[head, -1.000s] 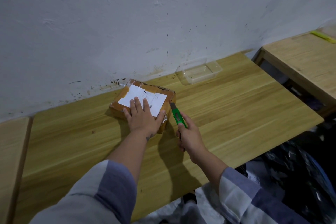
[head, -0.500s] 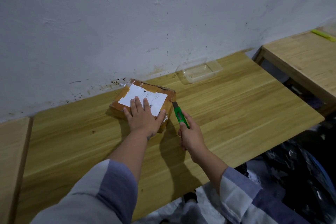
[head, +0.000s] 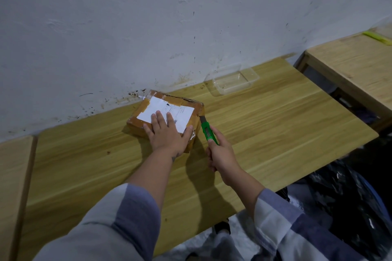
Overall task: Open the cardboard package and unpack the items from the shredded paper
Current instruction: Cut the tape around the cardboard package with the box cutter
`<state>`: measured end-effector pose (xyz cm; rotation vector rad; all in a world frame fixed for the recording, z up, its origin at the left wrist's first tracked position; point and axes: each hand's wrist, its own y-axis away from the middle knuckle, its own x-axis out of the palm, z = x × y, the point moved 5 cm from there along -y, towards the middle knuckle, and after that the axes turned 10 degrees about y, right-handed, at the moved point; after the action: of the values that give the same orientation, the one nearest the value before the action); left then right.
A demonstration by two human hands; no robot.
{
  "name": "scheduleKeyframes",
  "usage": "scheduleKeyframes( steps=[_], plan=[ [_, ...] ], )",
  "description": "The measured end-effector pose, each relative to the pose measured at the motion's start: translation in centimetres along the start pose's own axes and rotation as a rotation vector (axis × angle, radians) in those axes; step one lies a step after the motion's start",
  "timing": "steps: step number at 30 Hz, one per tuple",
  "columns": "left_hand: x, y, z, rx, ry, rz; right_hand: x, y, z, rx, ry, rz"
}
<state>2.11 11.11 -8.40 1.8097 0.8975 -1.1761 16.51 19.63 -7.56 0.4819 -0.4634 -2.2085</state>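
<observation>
Under the flat left hand (head: 167,133) lies a brown cardboard package (head: 196,110), matt and rough-edged, bound with glossy tan tape and bearing a smooth white paper label (head: 161,108). The right hand (head: 220,154) grips a glossy green plastic utility knife (head: 206,130) with a dull grey metal blade. Beyond it sits a clear plastic tray (head: 232,80). The light wooden surface (head: 275,125) looks smooth, satin, grained.

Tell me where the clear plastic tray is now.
In the head view, the clear rectangular plastic tray lies on the light wooden table, against the white wall, behind and to the right of the taped brown cardboard package.
</observation>
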Motion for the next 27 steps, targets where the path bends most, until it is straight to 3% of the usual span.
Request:
scheduleKeyframes(
  steps=[27],
  plan=[
    [0.1, -0.1, -0.3, -0.013, -0.014, 0.033, 0.8, 2.5, -1.8, 0.144, -0.171, 0.224]
  ],
)
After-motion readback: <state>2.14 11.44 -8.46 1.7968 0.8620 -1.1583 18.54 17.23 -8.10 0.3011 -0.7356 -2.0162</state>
